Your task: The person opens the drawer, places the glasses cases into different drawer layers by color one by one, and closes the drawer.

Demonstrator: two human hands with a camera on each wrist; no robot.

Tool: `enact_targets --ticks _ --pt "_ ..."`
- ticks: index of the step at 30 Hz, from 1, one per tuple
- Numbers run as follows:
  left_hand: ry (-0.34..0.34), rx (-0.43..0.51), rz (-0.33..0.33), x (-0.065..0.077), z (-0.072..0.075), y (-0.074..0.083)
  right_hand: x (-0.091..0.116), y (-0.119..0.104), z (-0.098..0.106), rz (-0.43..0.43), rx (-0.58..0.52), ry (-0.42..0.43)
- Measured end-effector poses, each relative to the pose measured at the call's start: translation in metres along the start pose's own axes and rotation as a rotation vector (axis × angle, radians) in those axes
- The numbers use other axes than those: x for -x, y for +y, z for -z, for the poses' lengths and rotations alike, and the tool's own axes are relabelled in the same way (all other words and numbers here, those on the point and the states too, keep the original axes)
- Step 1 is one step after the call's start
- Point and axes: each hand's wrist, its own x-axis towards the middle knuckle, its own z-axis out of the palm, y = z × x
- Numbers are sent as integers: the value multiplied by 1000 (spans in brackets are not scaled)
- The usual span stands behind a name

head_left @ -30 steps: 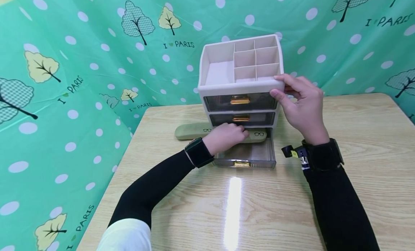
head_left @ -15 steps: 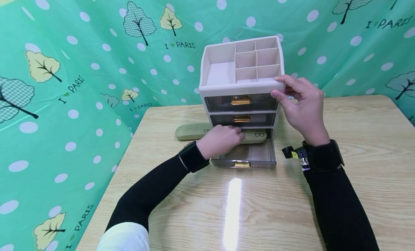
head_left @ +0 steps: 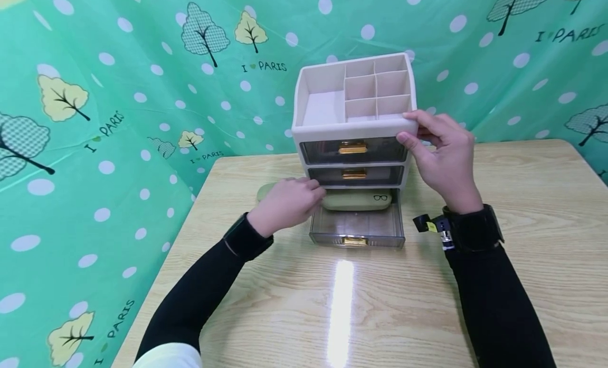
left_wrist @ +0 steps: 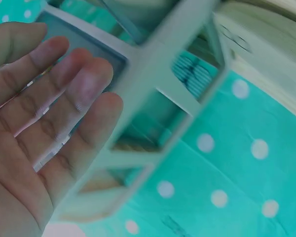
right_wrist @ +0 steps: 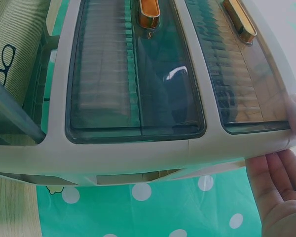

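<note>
A white desktop organizer (head_left: 349, 129) with three smoky drawers stands at the back of the table. Its bottom drawer (head_left: 357, 240) is pulled out, and a green glasses case (head_left: 353, 200) lies in it toward the back. More green case (head_left: 264, 190) shows left of the drawer, mostly hidden behind my left hand (head_left: 288, 207). That hand hovers at the drawer's left side, its fingers extended and holding nothing in the left wrist view. With thumb on the front and fingers at the side, my right hand (head_left: 442, 159) grips the organizer's upper right corner.
Two upper drawers with gold handles (head_left: 353, 148) are closed. Several compartments (head_left: 375, 85) make up the organizer's top. A green dotted cloth (head_left: 228, 104) hangs behind and to the left of the wooden table (head_left: 404, 304).
My left hand has drawn back leftward from the glasses case in the drawer, uncovering more of it. The right hand keeps its grip on the organizer.
</note>
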Motion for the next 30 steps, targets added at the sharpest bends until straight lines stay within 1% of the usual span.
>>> enact_targets --ticks 5,8,12,18,25,28,30 --pt "23 45 61 17 -5 -25 -1 0 0 2 8 -5" --pt "2 61 115 23 -8 -41 -1 0 0 1 6 -6" --pt "-49 71 181 30 -15 -58 -1 0 0 1 3 -5" --pt "-120 135 263 34 -30 -76 0 1 0 1 9 -5" --pt "-245 258 348 35 -57 -98 1 3 0 -6 5 -3" --pt "-288 338 361 35 -68 -105 1 2 0 -6 -2 -1" --pt "-306 409 360 35 -74 -109 1 1 0 -3 -7 1"
